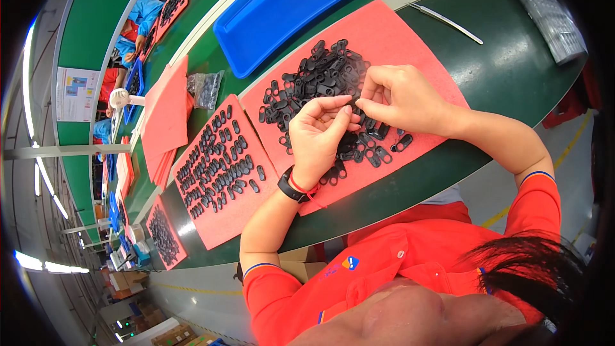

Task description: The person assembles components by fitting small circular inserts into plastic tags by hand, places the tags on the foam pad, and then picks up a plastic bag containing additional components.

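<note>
My left hand, with a dark band on its wrist, is closed, thumb and fingertips together. My right hand meets it fingertip to fingertip, its thumb and forefinger pinched. Whatever they hold is too small or hidden to make out. Both hover over a heap of small black oval plastic pieces, many with a round hole at one end. Under the heap is a pink-red foam sheet. Left of it, a second foam sheet carries similar black pieces laid out in rows.
Beyond the heap is a blue tray. A thin pale tool and clear plastic packaging lie at right. Stacked foam sheets, a clear bag and a small fan are at left; co-workers' arms show farther off.
</note>
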`<state>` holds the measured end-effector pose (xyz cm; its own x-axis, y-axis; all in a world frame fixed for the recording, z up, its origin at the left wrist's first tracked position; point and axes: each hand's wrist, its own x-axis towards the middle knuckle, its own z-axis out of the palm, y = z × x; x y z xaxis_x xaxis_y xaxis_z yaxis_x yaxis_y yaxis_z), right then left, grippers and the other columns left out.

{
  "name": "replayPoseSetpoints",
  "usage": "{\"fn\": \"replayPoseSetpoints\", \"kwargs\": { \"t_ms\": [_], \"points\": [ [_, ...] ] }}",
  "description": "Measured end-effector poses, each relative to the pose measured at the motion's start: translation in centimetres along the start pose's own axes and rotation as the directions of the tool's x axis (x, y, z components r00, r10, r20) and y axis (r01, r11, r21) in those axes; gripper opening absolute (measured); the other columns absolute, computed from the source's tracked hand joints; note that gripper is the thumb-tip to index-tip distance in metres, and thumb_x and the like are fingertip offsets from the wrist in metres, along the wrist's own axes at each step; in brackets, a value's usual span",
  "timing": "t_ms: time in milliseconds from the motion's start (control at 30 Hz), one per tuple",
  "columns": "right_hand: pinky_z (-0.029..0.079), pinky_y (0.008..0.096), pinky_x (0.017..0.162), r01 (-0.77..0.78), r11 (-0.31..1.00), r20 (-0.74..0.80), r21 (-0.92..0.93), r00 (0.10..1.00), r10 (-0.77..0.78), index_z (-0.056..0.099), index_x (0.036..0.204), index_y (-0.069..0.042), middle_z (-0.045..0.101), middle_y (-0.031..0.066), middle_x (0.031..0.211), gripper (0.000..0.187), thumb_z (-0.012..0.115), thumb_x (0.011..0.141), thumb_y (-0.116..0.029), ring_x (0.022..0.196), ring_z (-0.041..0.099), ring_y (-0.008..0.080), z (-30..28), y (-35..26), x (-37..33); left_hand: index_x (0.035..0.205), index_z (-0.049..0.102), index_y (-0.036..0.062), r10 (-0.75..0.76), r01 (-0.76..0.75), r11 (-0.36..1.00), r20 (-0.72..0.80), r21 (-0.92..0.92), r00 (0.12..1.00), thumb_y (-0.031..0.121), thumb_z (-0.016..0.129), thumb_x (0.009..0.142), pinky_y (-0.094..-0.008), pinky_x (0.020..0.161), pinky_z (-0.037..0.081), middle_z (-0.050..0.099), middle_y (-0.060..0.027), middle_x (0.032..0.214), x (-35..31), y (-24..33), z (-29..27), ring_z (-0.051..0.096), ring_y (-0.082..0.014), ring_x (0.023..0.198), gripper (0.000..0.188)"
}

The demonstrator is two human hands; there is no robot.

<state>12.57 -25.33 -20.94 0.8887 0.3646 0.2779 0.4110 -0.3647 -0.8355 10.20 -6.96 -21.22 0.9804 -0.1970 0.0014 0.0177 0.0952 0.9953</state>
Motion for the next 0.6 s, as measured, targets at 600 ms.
{"fn": "replayPoseSetpoints", "kwargs": {
  "t_ms": [600],
  "points": [
    [0.044, 0.0202, 0.055, -0.293, 0.927, 0.258, 0.232, 0.938, 0.232, 0.060, 0.086, 0.002, 0.061, 0.0040, 0.075, 0.015, 0.064, 0.080, -0.011, 0.063, 0.055, 0.0059, -0.48, 0.24, 0.47, 0.102, 0.058, -0.0085, -0.129, 0.131, 0.991, 0.040, -0.041, 0.991, 0.001, 0.059, 0.085, -0.0230, 0.064, 0.054, 0.065, -0.0138, 0.083, 0.01, 0.25, -0.52, 0.064, -0.0139, 0.069, 0.019]
  ]
}}
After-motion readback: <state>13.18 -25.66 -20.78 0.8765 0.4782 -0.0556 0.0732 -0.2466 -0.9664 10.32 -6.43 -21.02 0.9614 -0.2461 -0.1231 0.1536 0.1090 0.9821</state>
